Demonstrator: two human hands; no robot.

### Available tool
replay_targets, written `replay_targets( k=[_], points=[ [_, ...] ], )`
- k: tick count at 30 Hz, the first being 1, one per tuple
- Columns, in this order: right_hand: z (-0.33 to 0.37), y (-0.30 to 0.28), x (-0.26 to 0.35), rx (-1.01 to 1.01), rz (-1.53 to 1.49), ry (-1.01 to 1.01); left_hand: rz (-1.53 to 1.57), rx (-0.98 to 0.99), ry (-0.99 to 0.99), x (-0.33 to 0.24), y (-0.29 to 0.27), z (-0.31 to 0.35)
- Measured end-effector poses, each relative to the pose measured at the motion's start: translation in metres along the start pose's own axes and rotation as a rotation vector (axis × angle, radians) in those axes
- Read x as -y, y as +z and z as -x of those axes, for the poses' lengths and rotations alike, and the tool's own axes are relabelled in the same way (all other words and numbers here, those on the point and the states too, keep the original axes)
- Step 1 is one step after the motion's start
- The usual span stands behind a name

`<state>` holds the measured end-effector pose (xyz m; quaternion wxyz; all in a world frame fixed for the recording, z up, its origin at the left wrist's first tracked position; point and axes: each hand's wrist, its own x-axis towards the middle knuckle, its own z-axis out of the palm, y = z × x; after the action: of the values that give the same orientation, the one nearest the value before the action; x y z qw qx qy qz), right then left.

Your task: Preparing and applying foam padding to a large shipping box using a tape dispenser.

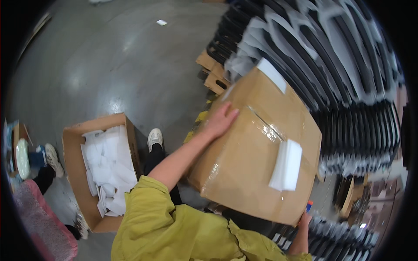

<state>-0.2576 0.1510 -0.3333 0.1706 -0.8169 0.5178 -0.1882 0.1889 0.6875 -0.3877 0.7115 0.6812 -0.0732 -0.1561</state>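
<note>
One big taped cardboard box [239, 167] sat tilted btwn both hands. L hand [223, 122] lay on its left edge, fingers slightly spread; R hand [304, 221] was at its lower-right corner, partly hidden, can't tell its grip. White foam block [289, 166] lay on top; open box [72, 158] w/ white sheets [106, 152] stood on floor, far L.

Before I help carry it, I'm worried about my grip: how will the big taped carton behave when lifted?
The carton probably feels stiff, given its flat faces and defined edges. Its glossy tape may be slippery. Being broad, it may prove awkward one-handed.
</note>
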Motion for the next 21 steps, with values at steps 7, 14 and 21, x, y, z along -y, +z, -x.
replay_targets(
  k=[7, 14, 21],
  points=[
    [0.022, 0.000, 0.022, -0.189, -0.102, 0.000, -0.311, -0.230, 0.432, -0.097, 0.009, 0.032],
    [0.114, -0.050, 0.017, -0.248, -0.408, 0.081, -1.160, 0.416, 0.973, -0.115, 0.151, 0.135],
    [0.211, -0.072, -0.002, -0.176, -0.576, 0.160, -1.446, 0.145, 0.778, -0.073, 0.142, 0.066]
  ],
)
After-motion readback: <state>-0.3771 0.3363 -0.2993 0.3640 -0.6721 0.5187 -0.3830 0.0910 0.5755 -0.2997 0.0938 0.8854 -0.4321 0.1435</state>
